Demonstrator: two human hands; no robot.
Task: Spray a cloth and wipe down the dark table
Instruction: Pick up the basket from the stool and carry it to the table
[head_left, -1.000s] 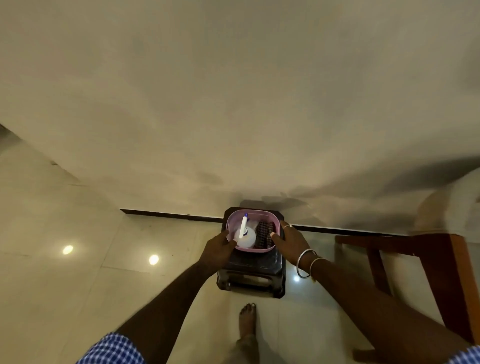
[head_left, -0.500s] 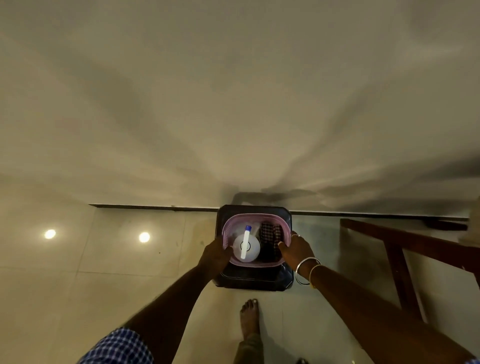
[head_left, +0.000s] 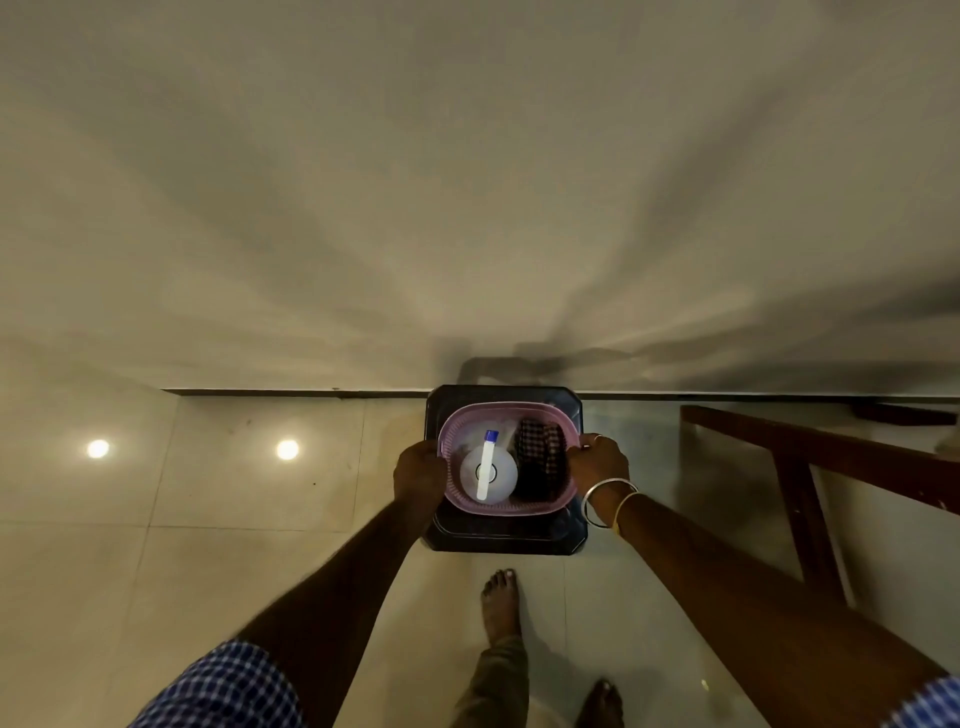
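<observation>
A pink plastic basket (head_left: 498, 410) sits on a small dark table (head_left: 506, 538) against the wall. Inside it, on the left, stands a white spray bottle (head_left: 488, 470) with a blue-tipped nozzle, seen from above. A dark checked cloth (head_left: 540, 457) is bunched in the basket's right half. My left hand (head_left: 418, 473) grips the basket's left rim. On the opposite rim, my right hand (head_left: 597, 462), wearing bangles and a ring, grips the basket.
A wooden furniture frame (head_left: 810, 457) stands to the right of the dark table. Glossy floor tiles (head_left: 234, 493) reflect two ceiling lights on the left. My bare feet (head_left: 501, 603) are just in front of the table. A plain wall fills the upper view.
The view has shifted closer and more directly over the table. Both hands stay on the basket's sides, which now sits squarely on the table top.
</observation>
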